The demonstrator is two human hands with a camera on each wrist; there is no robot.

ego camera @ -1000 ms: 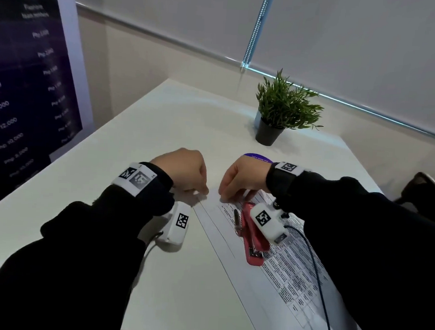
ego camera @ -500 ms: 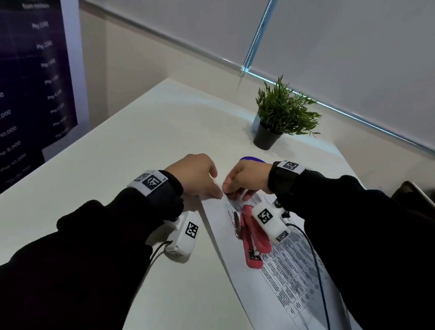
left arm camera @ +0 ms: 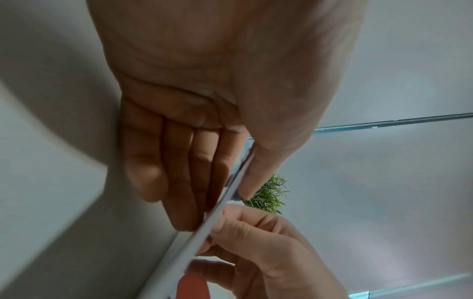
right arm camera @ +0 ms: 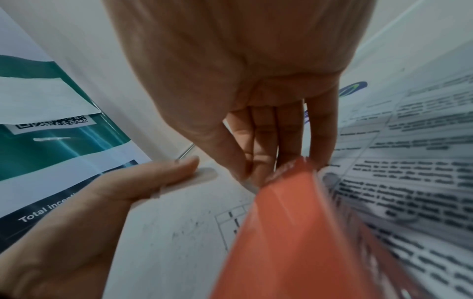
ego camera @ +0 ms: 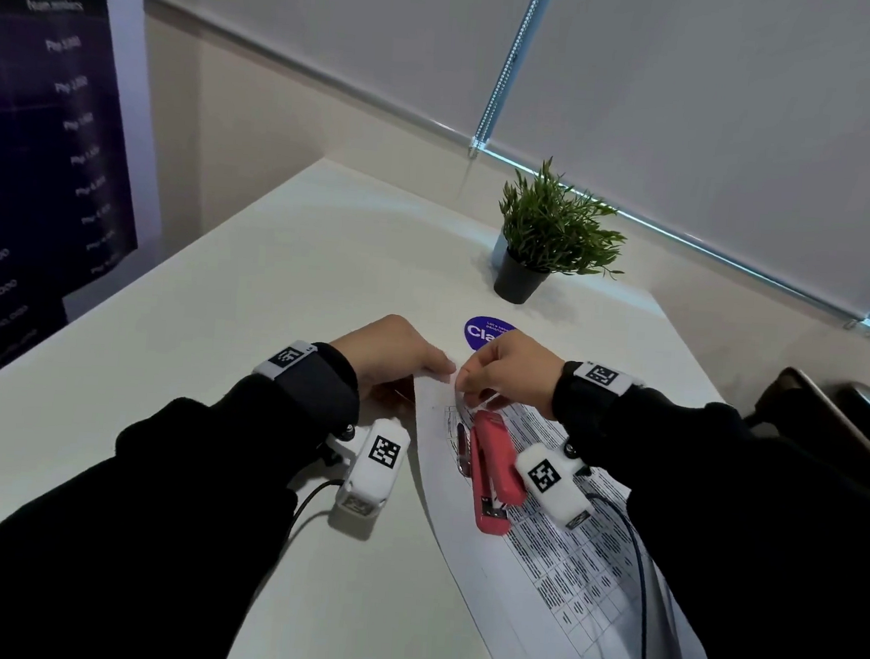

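Note:
A stack of printed paper sheets (ego camera: 561,559) lies on the white table (ego camera: 271,292), with a red stapler (ego camera: 490,467) on top of it. My left hand (ego camera: 395,352) pinches the stack's far corner, thumb (left arm camera: 258,172) on top and fingers (left arm camera: 179,182) underneath, lifting it slightly. My right hand (ego camera: 502,370) is right beside it with fingers curled, pinching the top sheet (right arm camera: 179,232) just ahead of the stapler's tip (right arm camera: 294,176). A staple (right arm camera: 184,152) shows in the corner next to the left thumb (right arm camera: 163,174).
A small potted plant (ego camera: 547,234) stands at the table's far side, and a round purple sticker (ego camera: 479,332) lies just beyond my hands. A thin dark object (ego camera: 460,449) lies beside the stapler. A dark poster (ego camera: 23,146) stands left; a chair (ego camera: 828,423) is at the right.
Both hands have shifted slightly away from me along the table, fingertips closer together at the paper's corner. The stapler has stayed on the sheets.

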